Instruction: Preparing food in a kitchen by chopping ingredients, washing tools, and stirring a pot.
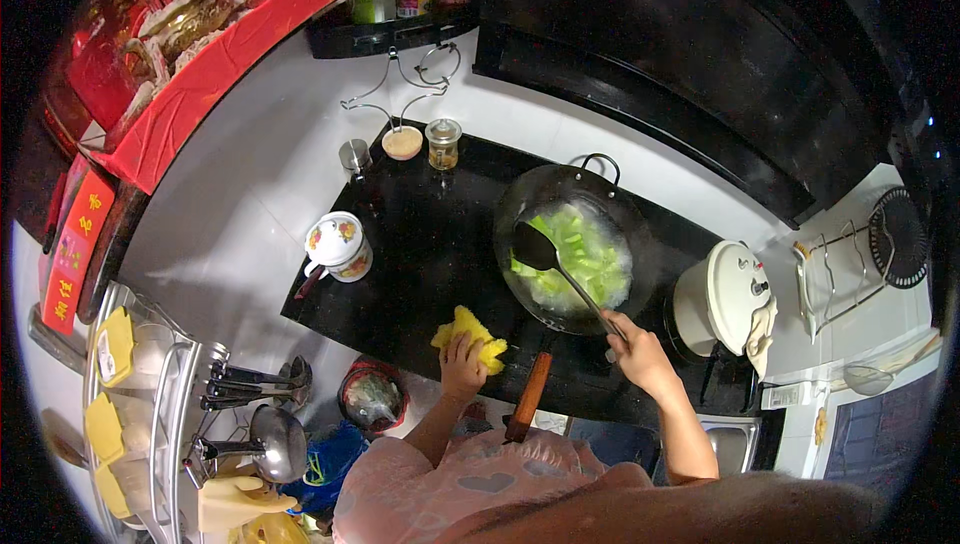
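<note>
My left hand (pixel 463 367) lies on a yellow cloth (pixel 472 335) at the front edge of the black countertop (pixel 420 244). My right hand (pixel 637 351) is closed around the handle of a long-handled ladle or spatula (pixel 536 245), its dark head over the left side of the wok. The dark wok (pixel 517 199) holds pieces of green vegetable (pixel 577 251) in bubbling, whitish liquid. Its wooden handle (pixel 529 394) points towards my body, between my two hands; neither hand touches it.
A white pressure cooker (pixel 697 304) stands right of the wok, a cloth hanging from its lid. On the left are a flowered enamel pot (pixel 349 250), a glass jar (pixel 443 145) and a small bowl (pixel 402 143). The range hood (pixel 637 93) overhangs the back; a sink (pixel 731 445) is at lower right.
</note>
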A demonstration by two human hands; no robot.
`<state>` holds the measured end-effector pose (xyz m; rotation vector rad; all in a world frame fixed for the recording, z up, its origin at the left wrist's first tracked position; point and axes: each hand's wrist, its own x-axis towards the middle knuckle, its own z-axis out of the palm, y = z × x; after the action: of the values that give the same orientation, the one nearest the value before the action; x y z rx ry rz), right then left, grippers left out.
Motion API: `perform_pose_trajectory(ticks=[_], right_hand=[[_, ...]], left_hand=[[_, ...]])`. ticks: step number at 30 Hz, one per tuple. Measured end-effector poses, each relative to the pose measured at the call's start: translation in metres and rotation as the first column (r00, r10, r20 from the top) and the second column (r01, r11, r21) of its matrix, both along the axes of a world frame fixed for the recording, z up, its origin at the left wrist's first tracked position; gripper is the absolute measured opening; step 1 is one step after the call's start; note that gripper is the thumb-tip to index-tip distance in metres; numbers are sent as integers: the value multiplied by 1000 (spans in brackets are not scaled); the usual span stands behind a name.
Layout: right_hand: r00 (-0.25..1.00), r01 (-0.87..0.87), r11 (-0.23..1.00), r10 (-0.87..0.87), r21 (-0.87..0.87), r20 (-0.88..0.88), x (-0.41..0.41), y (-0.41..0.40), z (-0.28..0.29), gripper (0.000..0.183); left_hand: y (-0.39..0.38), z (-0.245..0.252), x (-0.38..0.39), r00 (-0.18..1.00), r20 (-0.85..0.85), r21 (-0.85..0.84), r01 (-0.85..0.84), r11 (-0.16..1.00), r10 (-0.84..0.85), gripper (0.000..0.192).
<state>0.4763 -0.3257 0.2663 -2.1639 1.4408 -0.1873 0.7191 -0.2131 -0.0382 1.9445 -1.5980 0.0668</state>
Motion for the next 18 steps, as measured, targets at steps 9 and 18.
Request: perform_pose_trajectory(ticks=[9, 18], right_hand=[[999, 19, 1000, -20, -18, -41, -7, -4, -17, 41], [981, 27, 999, -31, -20, -191, 11, -5, -21, 42]], left_hand=[[0, 1, -1, 1000, -5, -10, -3, 1000, 3, 47], [-2, 3, -1, 1000, 2, -25, 10, 1000, -10, 47]])
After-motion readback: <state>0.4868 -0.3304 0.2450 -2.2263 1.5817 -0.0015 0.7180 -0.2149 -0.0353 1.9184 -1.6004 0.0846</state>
